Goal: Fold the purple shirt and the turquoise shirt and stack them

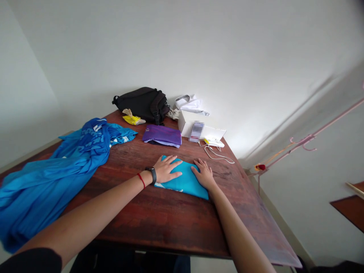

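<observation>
A light blue folded cloth (pixel 186 180), perhaps a shirt, lies flat on the dark wooden table (pixel 159 216). On its left part rests my left hand (pixel 167 169), fingers spread, with a dark watch and a red string at the wrist. My right hand (pixel 204 174) lies open on the cloth's right side, fingers stretched forward. Neither hand grips anything. Just beyond the cloth sits a folded purple garment (pixel 162 134) with darker and paler layers under it. To the left, a crumpled heap of blue clothing (pixel 76 159) with white lettering spreads over the table edge.
At the back stand a black bag (pixel 140 102) and a white box (pixel 204 124), with white fabric (pixel 190 103) behind the box. A yellow packet (pixel 132 119) lies by the bag. A white cable (pixel 218 156) curls at the right. Beyond the right edge is a pink rack (pixel 301 141).
</observation>
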A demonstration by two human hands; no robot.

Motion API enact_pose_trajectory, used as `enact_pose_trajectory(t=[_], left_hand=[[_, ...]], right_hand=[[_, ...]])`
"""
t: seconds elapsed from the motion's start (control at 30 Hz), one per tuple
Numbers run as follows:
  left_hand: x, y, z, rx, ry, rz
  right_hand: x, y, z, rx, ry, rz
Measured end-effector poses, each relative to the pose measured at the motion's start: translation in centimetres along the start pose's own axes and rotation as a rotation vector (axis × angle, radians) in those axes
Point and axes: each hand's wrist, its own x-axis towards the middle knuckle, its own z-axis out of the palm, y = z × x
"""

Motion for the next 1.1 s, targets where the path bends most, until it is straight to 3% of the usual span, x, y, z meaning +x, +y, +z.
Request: enact_pose_trajectory(t=[1.1], left_hand=[[-0.01, -0.02, 0.10, 0.015, -0.001, 0.013]], right_hand=[[0.04, 0.06, 0.06, -0.004, 0.009, -0.015]])
